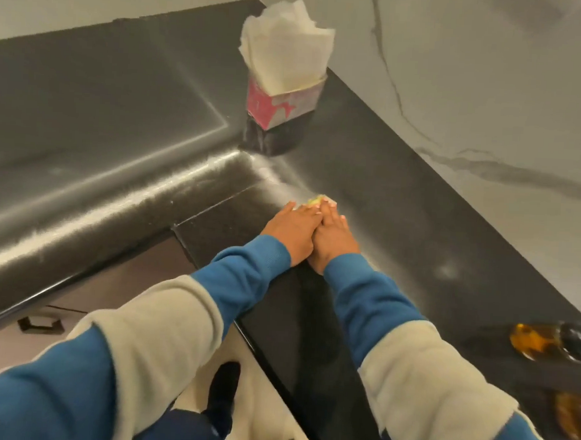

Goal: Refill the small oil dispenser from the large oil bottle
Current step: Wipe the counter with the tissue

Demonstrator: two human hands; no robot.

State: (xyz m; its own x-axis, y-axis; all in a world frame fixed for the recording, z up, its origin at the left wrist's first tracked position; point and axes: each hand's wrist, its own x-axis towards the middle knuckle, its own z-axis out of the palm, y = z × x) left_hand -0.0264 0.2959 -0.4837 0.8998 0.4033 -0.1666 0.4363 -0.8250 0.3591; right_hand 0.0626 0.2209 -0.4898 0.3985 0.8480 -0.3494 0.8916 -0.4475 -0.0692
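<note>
My left hand (292, 231) and my right hand (335, 237) lie side by side, palms down, on the dark countertop (368, 177). Under their fingertips is a small yellowish-white thing (318, 200), perhaps a cloth or sponge; most of it is hidden. At the right edge of the view stands a bottle with amber oil (552, 341). Another amber, blurred object (573, 416) sits below it, cut off by the frame. I cannot tell which of these is the dispenser.
A pink and white box of paper napkins (286, 75) stands at the inner corner of the L-shaped counter. A marble wall (475, 78) runs along the right. The counter's front edge and a pale floor with a dark shoe (223, 388) lie below my arms.
</note>
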